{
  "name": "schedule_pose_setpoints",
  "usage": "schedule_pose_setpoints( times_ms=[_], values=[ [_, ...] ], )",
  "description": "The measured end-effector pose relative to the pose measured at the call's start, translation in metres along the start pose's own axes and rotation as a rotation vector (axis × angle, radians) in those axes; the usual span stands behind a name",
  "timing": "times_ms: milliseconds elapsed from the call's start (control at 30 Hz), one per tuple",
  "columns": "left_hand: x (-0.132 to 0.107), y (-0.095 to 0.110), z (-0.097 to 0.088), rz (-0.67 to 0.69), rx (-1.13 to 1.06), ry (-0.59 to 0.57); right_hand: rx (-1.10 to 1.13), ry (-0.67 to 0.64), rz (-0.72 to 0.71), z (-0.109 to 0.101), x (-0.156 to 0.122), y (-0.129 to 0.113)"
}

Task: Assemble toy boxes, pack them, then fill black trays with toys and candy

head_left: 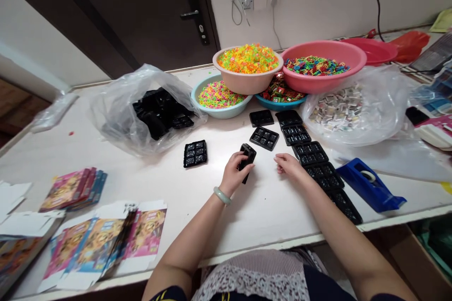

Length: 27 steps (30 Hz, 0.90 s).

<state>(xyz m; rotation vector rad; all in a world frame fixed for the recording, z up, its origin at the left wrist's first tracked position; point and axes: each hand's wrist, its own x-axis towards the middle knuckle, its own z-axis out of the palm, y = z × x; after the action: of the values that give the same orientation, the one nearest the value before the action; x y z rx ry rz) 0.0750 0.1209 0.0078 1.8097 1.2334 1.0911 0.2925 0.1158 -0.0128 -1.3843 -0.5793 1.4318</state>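
The left hand (pixel 235 172) is gripping a stack of black trays (pixel 247 154), fingers closed round it above the table (pixel 268 209). The right hand (pixel 287 164) is lying empty, fingers loosely curled, beside a laid-out row of trays (pixel 310 153) looking unfilled; more are sitting in the bag (pixel 116 108).

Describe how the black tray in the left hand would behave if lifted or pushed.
The black tray looks like thin moulded plastic, so probably light and bendy. The left hand holds it in its fingers alone. Flat, it would likely slide, not roll.
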Motion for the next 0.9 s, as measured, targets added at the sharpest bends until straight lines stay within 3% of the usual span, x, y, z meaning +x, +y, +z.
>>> schedule_pose_setpoints(
  times_ms=[133, 267, 333, 433, 500, 567, 667, 767, 833, 900],
  values=[
    [-0.013, 0.005, 0.018, 0.054, 0.056, -0.063, -0.071, -0.158, -0.161, 0.021, -0.036, 0.003],
    [-0.010, 0.006, 0.021, 0.006, -0.030, -0.071, 0.096, -0.102, -0.102, 0.042, -0.044, 0.012],
    [-0.008, 0.006, 0.010, -0.054, -0.087, -0.037, 0.148, -0.046, -0.062, 0.031, -0.040, 0.018],
    [-0.013, 0.006, -0.011, -0.116, -0.103, 0.010, -0.089, 0.008, -0.040, -0.005, -0.038, 0.023],
    [-0.021, 0.010, -0.017, -0.082, -0.063, -0.018, -0.325, 0.038, -0.140, -0.024, -0.045, 0.021],
    [-0.030, 0.016, -0.011, -0.007, -0.010, -0.083, -0.415, 0.007, -0.249, -0.025, -0.058, 0.015],
    [-0.040, 0.027, 0.007, 0.073, 0.028, -0.173, -0.280, -0.133, -0.234, 0.002, -0.080, 0.007],
    [-0.043, 0.033, 0.016, 0.067, -0.019, -0.191, -0.001, -0.131, -0.111, 0.027, -0.093, 0.008],
    [-0.043, 0.032, 0.008, 0.011, -0.079, -0.160, 0.151, -0.098, -0.012, 0.022, -0.096, 0.014],
    [-0.043, 0.028, -0.006, -0.071, -0.123, -0.099, 0.178, -0.061, 0.047, -0.002, -0.096, 0.022]
  ],
)
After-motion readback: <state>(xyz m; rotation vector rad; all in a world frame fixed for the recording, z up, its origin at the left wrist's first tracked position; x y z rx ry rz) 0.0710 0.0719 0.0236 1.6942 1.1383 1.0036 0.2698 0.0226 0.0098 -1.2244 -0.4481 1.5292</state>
